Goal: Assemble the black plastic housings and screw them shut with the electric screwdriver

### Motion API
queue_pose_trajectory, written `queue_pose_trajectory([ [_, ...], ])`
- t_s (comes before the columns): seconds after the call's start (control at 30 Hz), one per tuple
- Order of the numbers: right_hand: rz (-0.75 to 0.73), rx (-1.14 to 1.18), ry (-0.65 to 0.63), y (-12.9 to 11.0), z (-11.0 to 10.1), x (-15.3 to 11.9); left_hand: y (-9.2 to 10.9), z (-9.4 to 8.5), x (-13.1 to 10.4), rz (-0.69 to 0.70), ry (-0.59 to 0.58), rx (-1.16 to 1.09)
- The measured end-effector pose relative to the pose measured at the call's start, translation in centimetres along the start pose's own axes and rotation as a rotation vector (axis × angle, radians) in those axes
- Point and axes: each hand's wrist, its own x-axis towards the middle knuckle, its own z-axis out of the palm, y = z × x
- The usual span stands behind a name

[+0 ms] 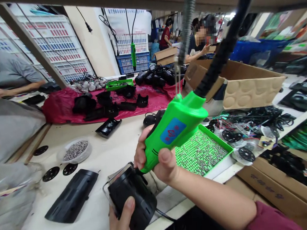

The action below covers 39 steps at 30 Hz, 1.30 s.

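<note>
My right hand (158, 159) is wrapped round a green electric screwdriver (178, 124), which hangs from a spring and a black cable. Its lower end points down at the top of a black cylindrical housing (132, 196); the tip is hidden. My left hand (123, 217) grips that housing from below, thumb across its side. A thin metal loop shows at the housing's left edge, and a black cord runs out at its lower right. Left of it on the table lies a curved black shell (72, 196). Behind my right forearm is a green tray (202, 150) of small screws.
A bowl of screws (75, 151) and black discs (51, 174) lie at the left. Black parts cover a red cloth (56, 107). An open cardboard box (253, 88) and tangled wires are at the right. Other people sit at the left and back.
</note>
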Motion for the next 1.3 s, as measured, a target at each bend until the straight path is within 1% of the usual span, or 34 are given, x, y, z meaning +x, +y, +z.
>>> queue_pose_trajectory([
  [0.07, -0.029, 0.026, 0.017, -0.1, 0.1, -0.4, 0.0, 0.0, 0.0, -0.002, 0.004, 0.000],
  [0.23, -0.071, 0.065, 0.012, 0.1, 0.4, -1.3, 0.1, 0.6, -0.5, 0.107, 0.017, 0.056],
  [0.4, -0.107, 0.036, 0.045, -0.5, 0.2, -1.3, 0.0, -0.2, -0.2, 0.049, -0.015, 0.041],
  [0.5, -0.116, 0.013, 0.026, -1.6, 0.5, -1.5, 0.0, -0.5, -0.2, 0.025, -0.031, 0.007],
  [0.63, -0.101, -0.022, 0.038, -4.3, 1.5, -1.8, 0.5, -0.2, -0.5, 0.001, -0.074, -0.012],
  [0.7, -0.096, -0.036, 0.066, -5.7, 2.1, -1.7, 0.7, 0.2, -0.7, 0.017, -0.088, -0.013],
  [0.77, -0.118, -0.027, 0.088, -6.4, 2.7, -1.7, 0.7, 0.8, -0.9, 0.084, -0.094, 0.015],
  [0.87, -0.092, 0.008, 0.058, -5.8, 3.6, -1.7, 0.7, 1.8, -1.5, 0.186, -0.071, 0.094],
  [0.93, -0.048, -0.004, 0.010, -4.9, 4.0, -2.0, 0.6, 2.2, -1.7, 0.209, -0.048, 0.126],
  [1.03, -0.061, -0.077, -0.041, -3.6, 4.3, -2.4, 0.5, 2.5, -1.7, 0.249, -0.049, 0.153],
  [1.17, -0.017, -0.149, -0.080, -2.5, 4.1, -2.6, 0.4, 2.5, -1.5, 0.390, -0.012, 0.260],
  [1.23, -0.011, -0.110, -0.080, -1.9, 4.0, -2.3, 0.3, 2.5, -1.3, 0.401, 0.013, 0.266],
  [1.3, -0.017, -0.067, -0.060, -1.1, 3.9, -1.9, 0.4, 2.4, -1.1, 0.363, 0.006, 0.222],
])
